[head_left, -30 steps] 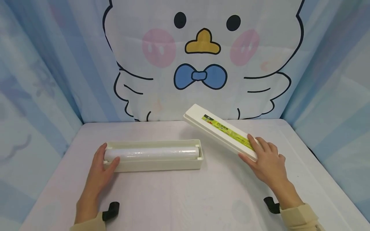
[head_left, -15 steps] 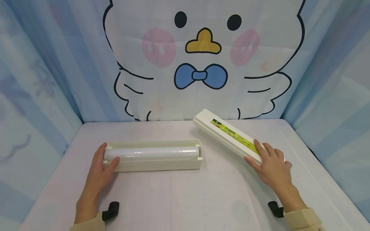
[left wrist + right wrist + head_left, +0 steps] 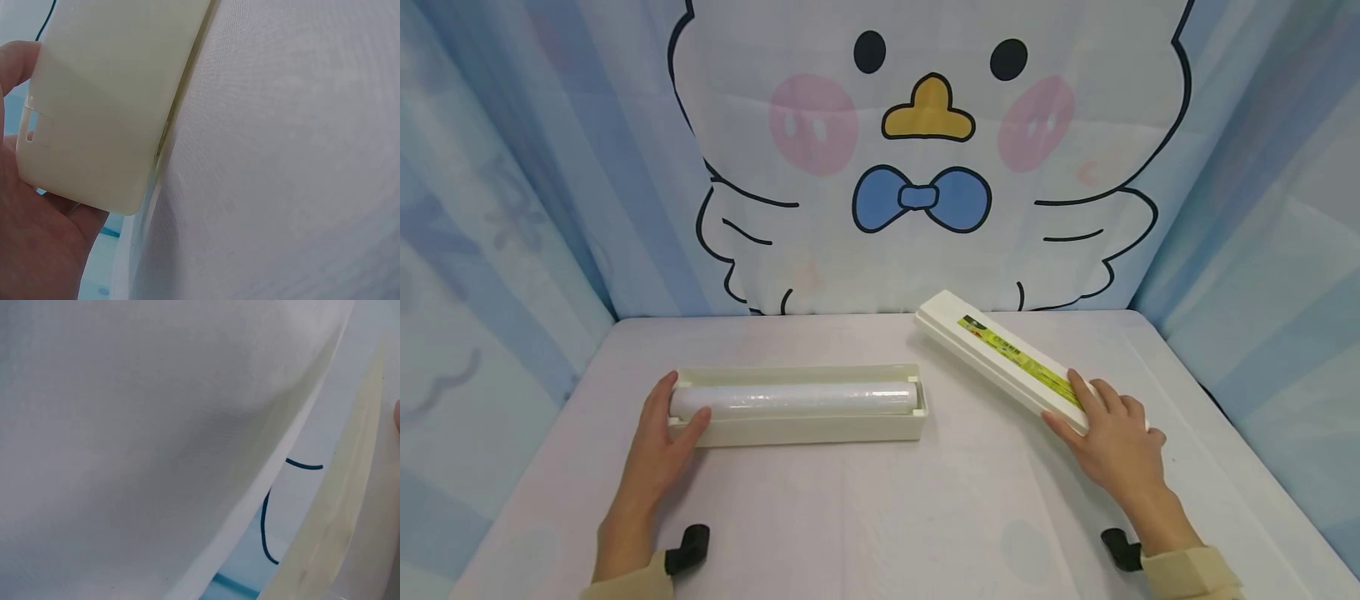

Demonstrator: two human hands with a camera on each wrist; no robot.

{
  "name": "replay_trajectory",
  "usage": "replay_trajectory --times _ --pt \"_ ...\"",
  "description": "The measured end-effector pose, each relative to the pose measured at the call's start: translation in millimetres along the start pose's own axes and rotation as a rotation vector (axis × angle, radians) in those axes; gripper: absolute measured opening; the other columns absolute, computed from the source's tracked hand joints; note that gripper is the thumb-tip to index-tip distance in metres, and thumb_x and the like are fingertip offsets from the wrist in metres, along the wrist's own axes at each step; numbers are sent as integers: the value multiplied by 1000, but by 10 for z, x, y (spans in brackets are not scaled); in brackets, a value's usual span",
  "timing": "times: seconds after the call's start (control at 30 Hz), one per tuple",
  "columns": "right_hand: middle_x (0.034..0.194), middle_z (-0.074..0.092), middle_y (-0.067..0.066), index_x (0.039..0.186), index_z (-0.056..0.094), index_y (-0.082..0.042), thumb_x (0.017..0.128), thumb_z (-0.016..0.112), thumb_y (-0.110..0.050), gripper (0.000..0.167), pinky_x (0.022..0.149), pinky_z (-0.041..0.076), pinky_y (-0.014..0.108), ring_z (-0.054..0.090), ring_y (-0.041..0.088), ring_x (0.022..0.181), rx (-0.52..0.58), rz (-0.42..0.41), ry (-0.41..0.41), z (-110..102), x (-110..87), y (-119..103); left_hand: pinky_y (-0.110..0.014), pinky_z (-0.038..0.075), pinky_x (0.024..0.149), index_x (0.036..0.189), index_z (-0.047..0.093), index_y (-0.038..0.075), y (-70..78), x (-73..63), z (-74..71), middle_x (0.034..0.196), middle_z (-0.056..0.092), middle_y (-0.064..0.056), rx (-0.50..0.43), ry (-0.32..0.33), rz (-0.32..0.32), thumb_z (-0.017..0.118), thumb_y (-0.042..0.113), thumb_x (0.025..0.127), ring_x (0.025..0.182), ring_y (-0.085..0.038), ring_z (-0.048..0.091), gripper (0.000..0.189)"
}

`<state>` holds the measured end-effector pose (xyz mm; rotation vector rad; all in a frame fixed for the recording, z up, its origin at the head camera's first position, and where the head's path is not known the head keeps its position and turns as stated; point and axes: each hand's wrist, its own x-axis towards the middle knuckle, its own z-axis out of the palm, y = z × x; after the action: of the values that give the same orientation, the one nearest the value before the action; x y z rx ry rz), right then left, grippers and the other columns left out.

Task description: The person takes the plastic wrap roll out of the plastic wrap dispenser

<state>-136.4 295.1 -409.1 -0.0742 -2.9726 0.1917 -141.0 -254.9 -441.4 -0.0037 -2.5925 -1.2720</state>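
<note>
A cream box (image 3: 808,431) lies open-topped on the table, with a roll of cling film (image 3: 805,398) inside. My left hand (image 3: 651,458) grips its left end, thumb on the front wall and fingers on the far side. In the left wrist view the box's wall (image 3: 106,106) fills the upper left, held by the hand (image 3: 37,244). On the right, my right hand (image 3: 1116,454) holds the near end of a white lid (image 3: 992,354) with a yellow-green label. The lid slants toward the back left. In the right wrist view the lid's edge (image 3: 337,512) stands off the tabletop.
A pale cloth covers the table (image 3: 880,517). Behind it hangs a curtain with a printed cartoon bird (image 3: 925,200); blue-patterned curtains (image 3: 1262,250) flank both sides. Black camera mounts (image 3: 688,548) show at the wrists.
My right hand has carried the lid rightward, lower and nearer to me, away from the box. My left hand and the box have stayed in place.
</note>
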Motion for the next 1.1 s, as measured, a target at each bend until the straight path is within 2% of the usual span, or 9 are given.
replay_trajectory --times 0.27,0.43,0.7,0.9,1.1 --pt "147 34 29 159 27 -14 96 43 -72 87 74 34 82 32 59 121 -3 36 -67 10 -5 71 -66 14 115 155 18 -8 4 5 -5 156 19 -36 -12 -5 10 63 23 100 143 -55 20 78" --pt "148 32 31 159 28 -13 96 41 -73 88 75 32 86 31 60 122 -8 54 -102 22 -6 105 -67 14 114 156 18 -6 28 -10 -9 158 18 -35 -10 -10 -9 62 25 101 144 -54 18 77" --pt "146 33 31 158 29 -12 96 40 -74 88 76 29 88 31 61 121 -18 71 -117 32 -1 131 -69 13 114 158 14 -4 22 -15 -7 159 15 -33 -18 -27 -32 61 29 102 144 -53 17 80" --pt "145 33 32 157 29 -12 96 39 -73 87 78 28 89 31 61 121 -22 81 -129 51 -9 140 -68 14 114 156 18 -6 28 -18 -10 158 17 -34 -20 -14 -13 61 26 101 144 -53 17 77" --pt "144 33 33 157 30 -10 97 39 -71 86 77 29 89 32 61 121 -4 74 -146 49 -24 132 -68 13 114 157 15 -4 29 -22 -5 159 16 -33 -20 -23 -28 61 28 101 145 -53 17 79"
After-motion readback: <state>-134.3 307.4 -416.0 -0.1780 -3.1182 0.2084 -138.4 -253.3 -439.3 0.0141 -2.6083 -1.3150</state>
